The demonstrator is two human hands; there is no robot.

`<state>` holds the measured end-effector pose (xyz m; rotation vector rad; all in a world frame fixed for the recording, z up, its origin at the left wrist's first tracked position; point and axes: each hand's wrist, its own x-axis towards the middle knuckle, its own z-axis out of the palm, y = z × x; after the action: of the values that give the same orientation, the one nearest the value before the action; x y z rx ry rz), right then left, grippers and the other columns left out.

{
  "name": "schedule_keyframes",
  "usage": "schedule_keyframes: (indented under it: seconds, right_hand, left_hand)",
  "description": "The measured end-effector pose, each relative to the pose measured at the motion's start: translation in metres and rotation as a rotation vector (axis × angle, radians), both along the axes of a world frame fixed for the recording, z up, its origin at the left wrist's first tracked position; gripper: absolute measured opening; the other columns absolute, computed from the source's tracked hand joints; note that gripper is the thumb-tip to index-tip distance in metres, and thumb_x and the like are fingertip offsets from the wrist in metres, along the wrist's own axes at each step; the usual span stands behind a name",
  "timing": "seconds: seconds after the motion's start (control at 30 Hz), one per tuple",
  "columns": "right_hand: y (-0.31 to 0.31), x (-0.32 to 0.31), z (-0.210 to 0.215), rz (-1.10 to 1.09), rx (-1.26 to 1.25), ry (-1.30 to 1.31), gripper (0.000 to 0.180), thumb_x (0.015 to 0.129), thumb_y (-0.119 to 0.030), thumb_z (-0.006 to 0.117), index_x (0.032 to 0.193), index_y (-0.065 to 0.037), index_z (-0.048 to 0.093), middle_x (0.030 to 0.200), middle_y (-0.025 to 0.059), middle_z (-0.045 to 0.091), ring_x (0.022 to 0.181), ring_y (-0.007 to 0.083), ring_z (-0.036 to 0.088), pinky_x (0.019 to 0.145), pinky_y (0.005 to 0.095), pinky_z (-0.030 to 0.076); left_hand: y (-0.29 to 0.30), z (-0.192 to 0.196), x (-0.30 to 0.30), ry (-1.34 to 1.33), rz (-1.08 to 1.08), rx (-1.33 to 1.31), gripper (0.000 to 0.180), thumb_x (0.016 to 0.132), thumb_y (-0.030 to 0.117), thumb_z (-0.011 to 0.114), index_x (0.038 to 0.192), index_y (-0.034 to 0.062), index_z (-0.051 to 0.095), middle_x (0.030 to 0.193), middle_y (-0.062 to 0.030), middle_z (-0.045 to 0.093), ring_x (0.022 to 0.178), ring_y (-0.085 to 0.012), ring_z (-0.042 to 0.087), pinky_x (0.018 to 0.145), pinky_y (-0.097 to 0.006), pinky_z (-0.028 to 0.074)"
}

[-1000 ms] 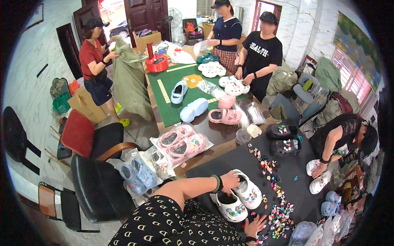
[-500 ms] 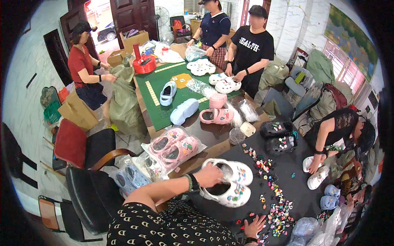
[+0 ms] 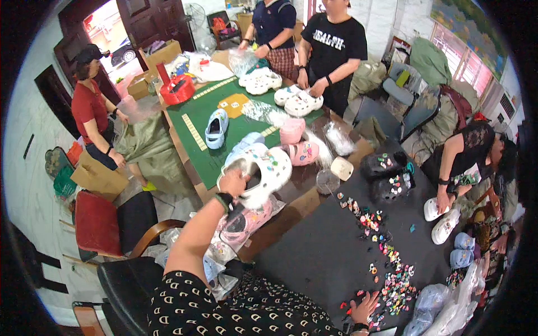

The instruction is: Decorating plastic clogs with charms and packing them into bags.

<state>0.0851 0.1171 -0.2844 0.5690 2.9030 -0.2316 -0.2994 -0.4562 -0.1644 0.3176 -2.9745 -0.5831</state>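
My left hand (image 3: 233, 182) grips a pair of white clogs (image 3: 269, 168) by their openings and holds them above the table, with colourful charms on their tops. Below them lies a bagged pair of pink clogs (image 3: 240, 227), partly covered. Just beyond the raised pair is a light blue clog (image 3: 246, 143), half hidden, and a decorated pink clog (image 3: 305, 152). At the lower right, my right hand (image 3: 365, 308) rests on the black table with its fingers spread, beside a long scatter of small coloured charms (image 3: 399, 281).
Black clogs (image 3: 389, 176) stand by a clear cup (image 3: 328, 182). A green mat (image 3: 193, 154) carries a blue clog (image 3: 216, 130). One person handles white clogs (image 3: 445, 224) at right; others stand across the table. An armchair (image 3: 98, 221) is at left.
My left hand has lifted the white clogs off the black table and carried them left and away from me. My right hand stays by the charms. The view has shifted slightly.
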Motion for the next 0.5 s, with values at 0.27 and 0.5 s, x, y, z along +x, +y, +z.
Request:
schedule_keyframes:
  seconds: [0.27,0.5]
  right_hand:
    - [-0.022,-0.024,0.024,-0.162,-0.076,-0.138,0.086,0.074,-0.026,0.072,0.142,-0.006,0.024,0.154,0.0193,0.001,0.139,0.0441,0.011,0.11,0.0546,0.02]
    - [-0.025,-0.024,0.031,-0.21,-0.159,-0.152,0.087,0.071,-0.019,0.073,0.141,-0.004,0.023,0.153,0.0221,-0.001,0.14,0.0422,0.007,0.111,0.0536,0.018]
  left_hand:
    - [-0.05,0.011,-0.118,-0.15,0.248,-0.067,0.042,0.082,0.044,0.059,0.105,0.0086,0.066,0.112,-0.0166,0.064,0.106,-0.035,0.059,0.088,-0.053,0.044]
    - [-0.081,-0.004,-0.174,-0.145,0.356,-0.058,0.045,0.085,0.042,0.057,0.114,0.0089,0.063,0.122,-0.0143,0.059,0.114,-0.0332,0.055,0.091,-0.052,0.043]
